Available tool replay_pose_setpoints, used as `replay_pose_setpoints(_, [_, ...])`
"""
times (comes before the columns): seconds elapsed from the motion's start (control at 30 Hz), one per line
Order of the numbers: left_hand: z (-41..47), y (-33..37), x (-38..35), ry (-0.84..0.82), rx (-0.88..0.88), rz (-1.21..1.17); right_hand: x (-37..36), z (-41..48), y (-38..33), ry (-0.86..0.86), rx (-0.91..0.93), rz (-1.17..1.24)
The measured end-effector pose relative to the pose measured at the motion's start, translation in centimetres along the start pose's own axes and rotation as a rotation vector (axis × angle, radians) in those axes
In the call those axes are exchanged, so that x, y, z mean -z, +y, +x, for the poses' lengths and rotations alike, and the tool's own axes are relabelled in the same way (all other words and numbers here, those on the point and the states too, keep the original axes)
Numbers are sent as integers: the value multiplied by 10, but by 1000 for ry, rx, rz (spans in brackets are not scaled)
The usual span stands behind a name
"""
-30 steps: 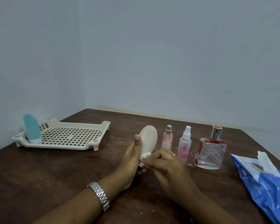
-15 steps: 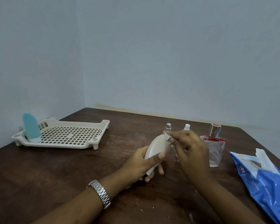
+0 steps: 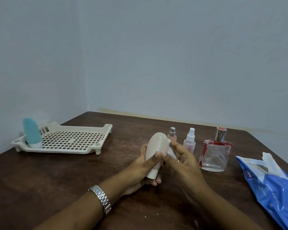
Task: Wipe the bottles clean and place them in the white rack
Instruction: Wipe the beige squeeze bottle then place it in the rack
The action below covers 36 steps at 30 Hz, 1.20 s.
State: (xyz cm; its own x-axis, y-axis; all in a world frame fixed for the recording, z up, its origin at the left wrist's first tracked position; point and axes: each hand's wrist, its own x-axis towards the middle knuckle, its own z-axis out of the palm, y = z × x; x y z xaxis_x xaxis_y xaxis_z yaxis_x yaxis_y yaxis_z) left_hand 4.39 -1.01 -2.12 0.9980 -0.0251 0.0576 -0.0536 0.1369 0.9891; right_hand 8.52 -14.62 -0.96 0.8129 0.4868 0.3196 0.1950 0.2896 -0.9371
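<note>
at the centre of the frame the left hand (image 3: pixel 140 166) grips the cream bottle (image 3: pixel 156 146) low down, steadying it above the bench (image 3: pixel 73 180) so the right hand (image 3: pixel 183 163) can pinch a wipe (image 3: pixel 171 151) against its side, well apart from the white rack (image 3: pixel 100 145) at left.

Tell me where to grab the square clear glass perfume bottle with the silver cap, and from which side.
Grip the square clear glass perfume bottle by its broad body, below the narrow silver cap, probably coming from the near right. It stands upright, its flat faces give fingers purchase, and the small pink spray bottle with a white nozzle stands close on its left.
</note>
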Motion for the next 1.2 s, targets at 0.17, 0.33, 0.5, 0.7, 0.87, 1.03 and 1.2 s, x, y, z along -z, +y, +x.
replay_pose_setpoints(0.17, [7,-5,2,139,-118,75,-4,-2,1,29,64,-87])
replay_pose_setpoints(0.33, [6,-4,1,188,-270,174,-4,-2,2,139,235,-244])
replay_pose_setpoints(0.5, [3,-8,-5,55,-297,154,-5,-4,9,179,402,-560])
replay_pose_setpoints(0.7, [4,-11,0,156,-196,0,-14,-6,11,-101,707,-853])
replay_pose_setpoints(0.87, [2,-2,-3,81,-34,-146,-10,-5,4,-139,776,-936])
replay_pose_setpoints(1.03, [2,-1,-1,-73,10,-226,-3,-4,2,-170,820,-1003])
replay_pose_setpoints(1.2, [-1,4,-3,-212,153,-55,7,4,1,25,755,-1043])
